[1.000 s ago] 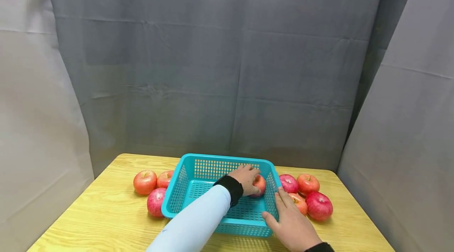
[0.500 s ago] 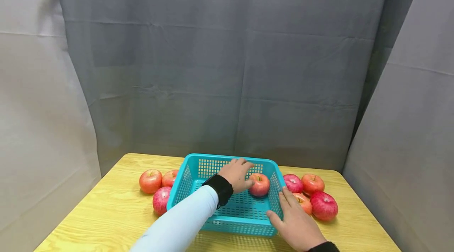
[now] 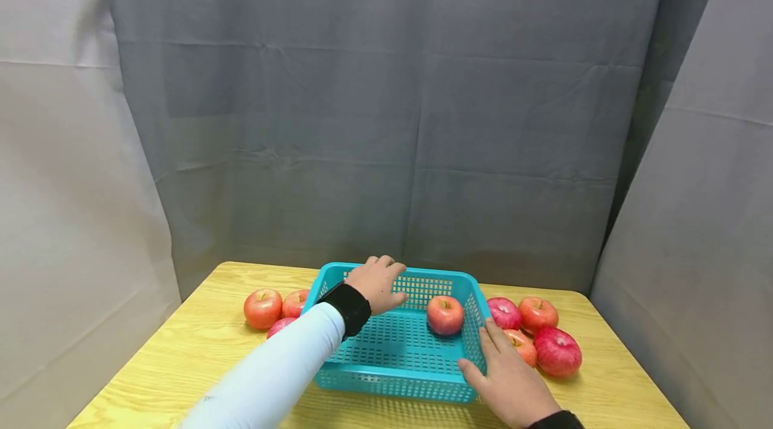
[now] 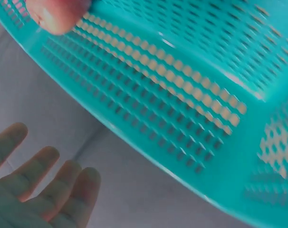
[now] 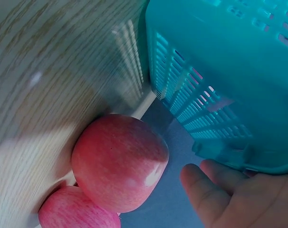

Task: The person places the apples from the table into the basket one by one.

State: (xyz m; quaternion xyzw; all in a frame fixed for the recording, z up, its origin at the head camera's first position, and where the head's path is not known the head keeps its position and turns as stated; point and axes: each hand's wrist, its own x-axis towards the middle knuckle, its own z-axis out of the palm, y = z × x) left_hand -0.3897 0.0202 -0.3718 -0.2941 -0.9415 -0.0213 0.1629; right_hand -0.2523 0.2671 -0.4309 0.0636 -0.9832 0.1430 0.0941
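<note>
L hand is over the L/back part of the teal plastic basket, palm down, fingers apart & only slightly bent, nothing in grip; L wrist cam shows the same: spread fingertips w/ a gap to the basket rim. R hand is at the basket's R side, fingers nearly straight & laid against the rim, thumb out to the side near the front R corner; no grip on anything, just contact. Basket sits on the wood-grain table, perforated walls & floor. One red apple is inside, on the basket floor, stem end up, near the R wall, well apart from L hand. Outside on the R, a group of 4: pinkish-red apple at back by the basket, orange-red apple next to it, a paler apple partly hidden behind R hand, & a dark-red apple at front. On the L, 3 more: orange-red one, another just beside it, & a pink-red one mostly hidden by the lt blue sleeve. Black band on L wrist. Grey cloth hangs behind the table.
</note>
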